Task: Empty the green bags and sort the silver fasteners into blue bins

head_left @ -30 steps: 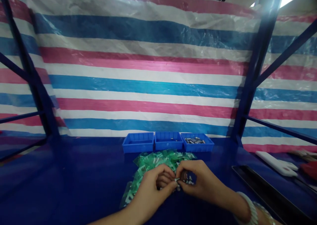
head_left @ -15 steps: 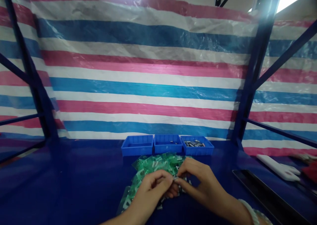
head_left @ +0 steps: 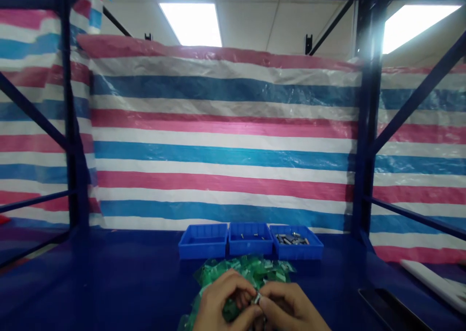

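My left hand point(head_left: 222, 302) and my right hand point(head_left: 289, 306) meet at the bottom centre, pinching a small silver metal part point(head_left: 257, 298) between their fingertips. Below and behind them lies a heap of green plastic packets point(head_left: 243, 273), which my hands partly hide. Beyond the heap stand several blue plastic bins in a row. The left bin point(head_left: 203, 249) looks bare inside, the middle bin point(head_left: 250, 249) holds a few tiny metal bits, and the right bin point(head_left: 296, 252) holds a pile of small grey metal parts.
The bins and packets rest on a blue table point(head_left: 91, 273). Blue steel shelf uprights point(head_left: 367, 127) stand on both sides, before a striped plastic tarp point(head_left: 218, 151). A dark tray point(head_left: 389, 311) and a white board point(head_left: 433, 282) lie at the right.
The view has tilted upward, so the table, bins and hands sit lower in the frame. My hands have drawn closer together, and the bracelets on my right wrist have left the view.
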Tool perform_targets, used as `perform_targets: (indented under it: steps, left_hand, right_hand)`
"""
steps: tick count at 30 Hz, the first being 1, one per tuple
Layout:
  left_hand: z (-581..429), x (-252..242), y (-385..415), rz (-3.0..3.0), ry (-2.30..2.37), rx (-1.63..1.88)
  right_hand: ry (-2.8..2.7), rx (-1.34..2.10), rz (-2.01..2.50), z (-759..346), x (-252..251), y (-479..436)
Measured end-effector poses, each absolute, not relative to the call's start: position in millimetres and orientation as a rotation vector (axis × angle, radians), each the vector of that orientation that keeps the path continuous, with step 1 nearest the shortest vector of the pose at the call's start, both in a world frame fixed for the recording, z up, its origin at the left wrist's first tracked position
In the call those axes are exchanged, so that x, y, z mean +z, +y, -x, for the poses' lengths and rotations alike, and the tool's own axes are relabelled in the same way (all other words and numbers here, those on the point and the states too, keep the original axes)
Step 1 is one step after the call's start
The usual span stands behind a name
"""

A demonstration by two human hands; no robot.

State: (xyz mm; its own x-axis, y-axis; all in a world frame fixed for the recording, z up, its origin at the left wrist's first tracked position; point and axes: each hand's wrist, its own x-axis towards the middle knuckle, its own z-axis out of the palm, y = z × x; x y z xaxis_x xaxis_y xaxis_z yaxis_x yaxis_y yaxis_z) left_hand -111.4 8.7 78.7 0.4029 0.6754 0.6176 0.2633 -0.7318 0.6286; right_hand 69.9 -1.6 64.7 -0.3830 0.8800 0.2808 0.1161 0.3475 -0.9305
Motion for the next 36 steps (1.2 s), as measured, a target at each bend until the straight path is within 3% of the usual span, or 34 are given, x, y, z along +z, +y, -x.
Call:
perform_targets:
  steps: [8,13,24,36]
  left_hand:
    - [83.1,112.8,84.1,-2.216,1.009,1.405]
    - [74.6,120.2,136.9,-2.275,1.116,1.238]
    - [111.7,81.2,26.0,-2.296,0.985,1.114]
    - [119.4,72.3,6.3,-2.221,0.890,1.083]
  right_hand:
    - [-1.689,0.740,1.000,-89.2,71.6,9.9]
    - [-2.001,0.340,1.157,-107.0,78.2,16.0]
    - [-2.446,0.234,1.236,-105.2,74.6,2.4]
    - [-2.322,0.219,1.251,-102.7,71.9,5.3]
